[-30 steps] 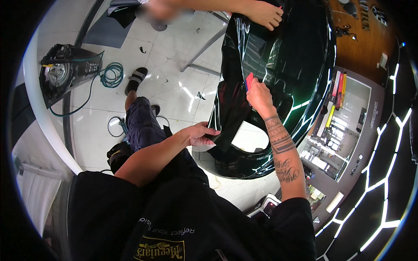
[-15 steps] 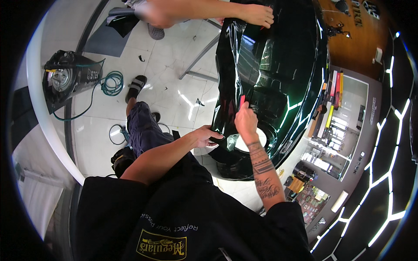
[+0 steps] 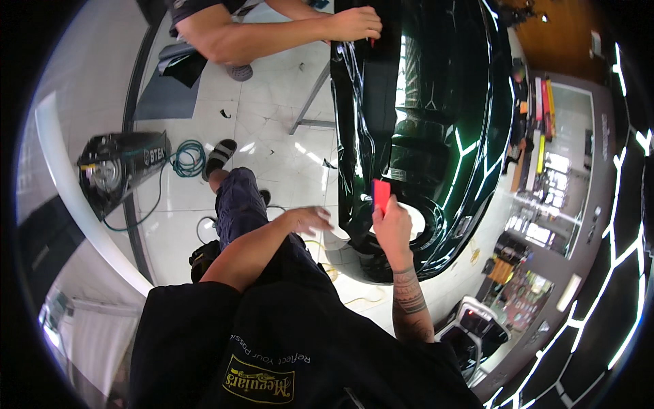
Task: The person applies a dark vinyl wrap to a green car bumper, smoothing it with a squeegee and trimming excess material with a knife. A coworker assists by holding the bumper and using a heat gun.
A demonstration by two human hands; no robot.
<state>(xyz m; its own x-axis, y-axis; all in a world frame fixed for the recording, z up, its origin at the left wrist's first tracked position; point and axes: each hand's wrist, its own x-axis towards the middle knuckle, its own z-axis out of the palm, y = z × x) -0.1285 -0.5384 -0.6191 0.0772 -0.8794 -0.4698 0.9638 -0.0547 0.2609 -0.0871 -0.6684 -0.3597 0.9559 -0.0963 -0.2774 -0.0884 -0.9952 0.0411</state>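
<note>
A red squeegee is gripped in my right hand, its blade at the near end of a long, glossy, dark green car bumper. Just beyond that hand is a round opening in the bumper, white showing through. Loose black film hangs in wrinkles along the bumper's left edge. My left hand is in the air left of the film's near corner, apart from it. Its fingers are spread, slightly blurred, and hold nothing.
At the far end a co-worker's hand holds something red against the film. A metal stand leg is under the bumper's left side. A black blower-like machine and a coiled green hose lie on the floor at left.
My left hand has let go of the film's near corner and moved left. My right hand with the squeegee has come nearer. The co-worker's hand has shifted left.
</note>
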